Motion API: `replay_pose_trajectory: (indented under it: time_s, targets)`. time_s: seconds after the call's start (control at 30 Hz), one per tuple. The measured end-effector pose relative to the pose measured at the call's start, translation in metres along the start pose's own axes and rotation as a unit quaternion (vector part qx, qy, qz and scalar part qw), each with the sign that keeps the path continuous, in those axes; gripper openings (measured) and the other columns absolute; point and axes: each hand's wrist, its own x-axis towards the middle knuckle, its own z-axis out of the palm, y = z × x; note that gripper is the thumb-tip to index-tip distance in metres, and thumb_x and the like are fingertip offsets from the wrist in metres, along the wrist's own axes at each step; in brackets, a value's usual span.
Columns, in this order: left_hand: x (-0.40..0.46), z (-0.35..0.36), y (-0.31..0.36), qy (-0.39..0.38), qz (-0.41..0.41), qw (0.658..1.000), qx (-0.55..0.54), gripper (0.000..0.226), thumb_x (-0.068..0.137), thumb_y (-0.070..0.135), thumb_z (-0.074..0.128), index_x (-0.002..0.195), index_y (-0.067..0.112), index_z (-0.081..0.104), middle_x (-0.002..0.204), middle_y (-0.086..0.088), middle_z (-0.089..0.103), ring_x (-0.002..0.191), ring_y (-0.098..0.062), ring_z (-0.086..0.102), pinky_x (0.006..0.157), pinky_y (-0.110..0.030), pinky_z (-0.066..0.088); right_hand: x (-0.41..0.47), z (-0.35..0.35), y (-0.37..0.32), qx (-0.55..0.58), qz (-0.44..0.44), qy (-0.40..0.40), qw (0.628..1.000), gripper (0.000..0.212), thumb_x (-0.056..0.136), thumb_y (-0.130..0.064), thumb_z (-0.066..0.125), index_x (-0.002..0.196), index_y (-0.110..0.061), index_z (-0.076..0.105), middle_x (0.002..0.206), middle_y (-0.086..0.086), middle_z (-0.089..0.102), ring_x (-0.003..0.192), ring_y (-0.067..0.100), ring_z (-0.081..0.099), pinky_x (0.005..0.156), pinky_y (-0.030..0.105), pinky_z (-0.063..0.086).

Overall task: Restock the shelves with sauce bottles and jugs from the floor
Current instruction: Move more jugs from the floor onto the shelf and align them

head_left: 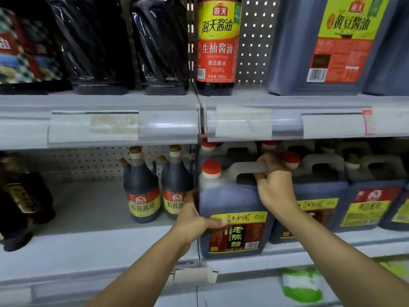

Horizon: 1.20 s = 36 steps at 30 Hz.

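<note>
A dark vinegar jug (230,202) with a red cap and a black-and-yellow label stands at the front of the lower shelf (106,247). My right hand (273,185) grips its white handle from the right. My left hand (194,222) holds the jug's left side, thumb across the front by the label. More jugs (321,196) of the same kind stand to the right and behind. Two smaller soy sauce bottles (142,189) stand just left of the jug.
The upper shelf (99,103) carries dark bottles, a red-and-yellow soy sauce bottle (218,41) and a large jug (332,43). A dark bottle (20,200) lies at the lower shelf's left end. Bare shelf lies between it and the small bottles.
</note>
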Motion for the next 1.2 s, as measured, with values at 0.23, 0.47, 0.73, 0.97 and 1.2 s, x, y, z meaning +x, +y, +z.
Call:
replay_pose_trajectory:
  time_s: [0.23,0.47,0.73,0.97,1.2]
  targets:
    - [-0.009,0.007,-0.027,0.011,0.008,0.992,0.122,0.076,0.068,0.000,0.079,0.120,0.022,0.028,0.114,0.002,0.058,0.106,-0.019,0.057,0.095,-0.040,0.049,-0.062,-0.001,-0.004,0.020,0.070,-0.016,0.997,0.053,0.097,-0.021,0.045,0.145,-0.011,0.025,0.145,0.010,0.035,0.134,0.027,0.033,0.103,0.027,0.029]
    - [-0.010,0.008,-0.028,0.017,0.019,0.987,0.156,0.075,0.067,0.002,0.081,0.117,0.020,0.029,0.106,0.003,0.056,0.100,-0.019,0.057,0.091,-0.036,0.049,-0.105,0.006,0.007,0.035,0.122,-0.003,0.992,0.086,0.089,-0.014,0.061,0.149,-0.037,0.005,0.145,0.003,0.034,0.130,0.023,0.039,0.103,0.037,0.037]
    - [-0.001,0.010,-0.030,0.035,0.010,0.989,0.146,0.073,0.069,-0.002,0.078,0.123,0.017,0.033,0.108,0.000,0.058,0.100,-0.018,0.057,0.095,-0.039,0.049,-0.113,0.007,0.019,-0.011,0.108,-0.042,0.993,0.100,0.089,-0.018,0.061,0.140,-0.046,-0.020,0.122,0.003,0.040,0.092,0.017,0.058,0.084,0.031,0.049]
    - [0.019,0.019,-0.038,0.064,-0.001,0.987,0.146,0.066,0.066,0.000,0.082,0.113,0.016,0.040,0.106,-0.004,0.064,0.100,-0.024,0.063,0.092,-0.046,0.052,-0.098,0.001,0.032,-0.027,0.112,-0.091,0.989,0.109,0.091,-0.022,0.059,0.118,-0.057,-0.041,0.123,0.005,0.039,0.086,0.016,0.058,0.079,0.032,0.051]
    - [0.032,0.018,-0.048,0.064,-0.011,0.989,0.136,0.069,0.062,0.002,0.085,0.119,0.013,0.049,0.105,-0.002,0.068,0.097,-0.020,0.066,0.089,-0.045,0.054,-0.093,0.008,0.041,-0.051,0.100,-0.110,0.987,0.116,0.088,-0.028,0.063,0.122,-0.053,-0.045,0.120,0.003,0.050,0.097,0.020,0.059,0.083,0.038,0.053]
